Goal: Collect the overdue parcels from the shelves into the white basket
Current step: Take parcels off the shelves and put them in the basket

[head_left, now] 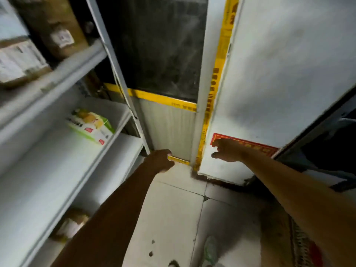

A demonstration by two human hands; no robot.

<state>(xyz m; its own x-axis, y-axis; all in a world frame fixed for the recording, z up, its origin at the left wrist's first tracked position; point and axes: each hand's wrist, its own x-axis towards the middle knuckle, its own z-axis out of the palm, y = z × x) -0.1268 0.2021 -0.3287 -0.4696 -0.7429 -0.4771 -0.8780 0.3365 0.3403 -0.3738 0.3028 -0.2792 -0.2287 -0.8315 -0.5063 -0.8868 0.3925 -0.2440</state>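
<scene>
White metal shelves (57,78) run along the left. A green and white printed box (90,125) lies on the middle shelf. Brown cardboard parcels with white labels sit on the top shelf, one at the far left (19,60) and a taller one (55,26) behind it. Another brown parcel (72,222) rests low down on the bottom shelf. My left hand (160,160) is stretched forward near the shelf's corner post, fingers curled, holding nothing. My right hand (227,150) reaches out in front of the white wall, fingers apart and empty. The white basket is out of view.
A door (169,130) with a dark glass pane and yellow tape stands straight ahead. A white wall (289,74) with a red sticker (256,146) is at the right. The floor (173,209) is pale tile, with a shoe (211,249) at the bottom.
</scene>
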